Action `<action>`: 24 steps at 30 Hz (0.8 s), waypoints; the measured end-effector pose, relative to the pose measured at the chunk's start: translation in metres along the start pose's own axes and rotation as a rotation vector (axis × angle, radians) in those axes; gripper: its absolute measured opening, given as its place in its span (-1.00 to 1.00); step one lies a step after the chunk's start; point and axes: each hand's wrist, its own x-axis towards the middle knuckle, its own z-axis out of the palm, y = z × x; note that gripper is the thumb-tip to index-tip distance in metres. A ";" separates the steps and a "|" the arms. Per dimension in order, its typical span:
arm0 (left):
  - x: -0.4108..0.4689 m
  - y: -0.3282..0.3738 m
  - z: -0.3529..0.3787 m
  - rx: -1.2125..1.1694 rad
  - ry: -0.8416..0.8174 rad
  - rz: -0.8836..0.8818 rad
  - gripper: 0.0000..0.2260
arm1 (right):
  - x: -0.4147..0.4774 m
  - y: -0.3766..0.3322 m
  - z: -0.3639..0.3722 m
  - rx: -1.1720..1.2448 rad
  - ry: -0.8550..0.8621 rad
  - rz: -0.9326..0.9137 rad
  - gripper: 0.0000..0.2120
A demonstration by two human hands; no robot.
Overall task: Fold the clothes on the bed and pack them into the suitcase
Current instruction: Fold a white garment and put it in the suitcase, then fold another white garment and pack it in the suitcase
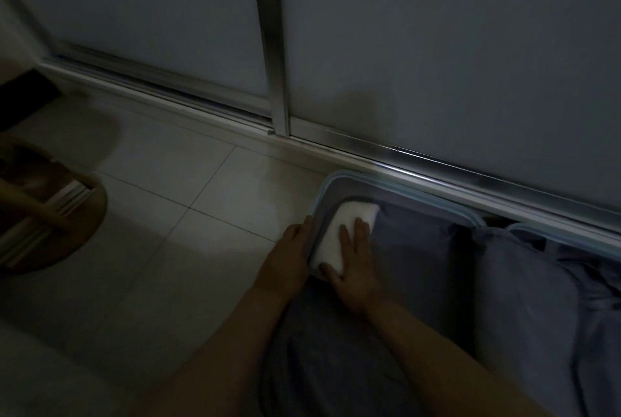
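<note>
**Down in the corner — a white cloth under two hands**

Dimly lit, the scene is backed by tall sliding doors (437, 47) that fill the upper part of the view, their metal track running along a pale tiled floor (201, 215). On that floor, just beside the track, lies the open suitcase (331, 181) with a light-blue rim. Its near half is filled with grey-blue clothes (420, 258), which bulge over the hinge into the far half at the right edge.

Well apart from it, at the left edge, sits a round basket (94, 215) with a curved wooden handle; what it holds is too blurred to tell.

In the suitcase's far left corner, touching the wall and beside the grey-blue clothes, lies a folded white cloth (349, 218). The right hand (356, 262) lies flat on top of it, fingers straight and slightly spread, thumb at its near end. The left hand (289, 258) rests along the outside of the rim — fingers straight, tips touching the edge next to the white cloth.
</note>
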 end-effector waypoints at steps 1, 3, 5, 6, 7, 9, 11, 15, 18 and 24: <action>0.000 0.000 0.001 0.005 -0.002 -0.004 -0.31 | 0.006 -0.005 0.001 -0.005 -0.017 0.022 -0.14; 0.000 0.002 0.001 -0.004 -0.005 -0.018 -0.34 | 0.021 -0.011 -0.006 -0.040 -0.106 0.038 -0.17; 0.002 0.006 -0.004 -0.051 -0.028 -0.053 -0.38 | 0.030 -0.013 -0.017 -0.089 -0.196 0.031 -0.18; 0.002 0.008 -0.008 -0.087 -0.055 -0.083 -0.40 | 0.030 -0.014 -0.024 -0.117 -0.230 0.033 -0.16; 0.003 0.010 -0.013 -0.117 -0.090 -0.123 -0.42 | 0.029 -0.014 -0.030 -0.142 -0.254 0.041 -0.14; 0.004 0.013 -0.023 -0.118 -0.153 -0.177 -0.45 | 0.024 -0.019 -0.043 -0.155 -0.267 0.068 -0.17; 0.003 0.020 -0.037 -0.069 -0.175 -0.182 -0.48 | 0.018 -0.029 -0.056 -0.139 -0.195 0.073 -0.29; -0.010 0.046 -0.081 0.042 -0.062 -0.198 -0.51 | 0.009 -0.065 -0.092 -0.058 0.005 -0.019 -0.57; -0.034 0.073 -0.132 0.113 0.094 -0.147 -0.61 | 0.004 -0.114 -0.125 0.044 0.036 -0.107 -0.66; -0.130 0.111 -0.277 0.222 0.422 -0.175 -0.78 | -0.033 -0.273 -0.201 0.242 0.050 -0.380 -0.68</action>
